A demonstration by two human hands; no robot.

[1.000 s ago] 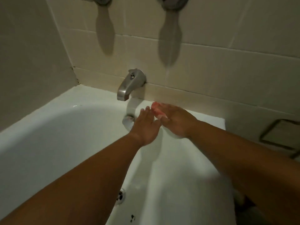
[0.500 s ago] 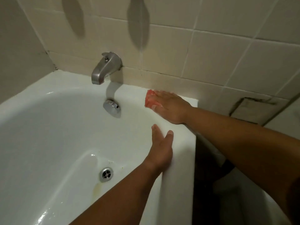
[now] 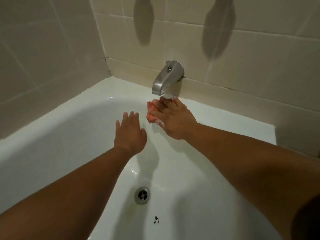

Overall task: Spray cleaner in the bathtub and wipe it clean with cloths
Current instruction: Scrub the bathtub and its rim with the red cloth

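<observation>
Far left, at nine o'clock: tiled side wall (image 3: 43, 49), beige, meeting the back wall (image 3: 242, 49) in a grimy corner seam at eleven o'clock; below it the white bathtub (image 3: 52, 129), its broad rim running from nine o'clock up to the corner.

Left of centre: left hand (image 3: 130, 134), palm down, fingers (image 3: 125, 118) spread and straight, wide open, gripping nothing; over the sloped inner end wall of the tub; whether touching the enamel or just above it, cannot tell; forearm entering from seven o'clock.

At six o'clock on the tub floor: round metal drain (image 3: 142, 195); a faint yellowish stain beside it at its seven o'clock; a small black chip mark (image 3: 156, 220) further toward six o'clock.

Just right of centre, toward one o'clock of the left hand: pink cloth (image 3: 152, 110), bunched, pressed against the upper end wall of the tub directly beneath the brushed-metal tub spout (image 3: 167, 77); right hand (image 3: 174, 118) flat on top of the cloth, fingers extended and slightly apart, pinning it to the surface rather than pinching it; fingertips reaching up to the spout's mouth, with a pale patch there, foam or cloth, cannot tell; pink showing past the fingers on the hand's nine o'clock side.

At twelve and one o'clock on the back wall: two long dark shadows (image 3: 143, 23); forearm of the right hand entering from four o'clock.
</observation>
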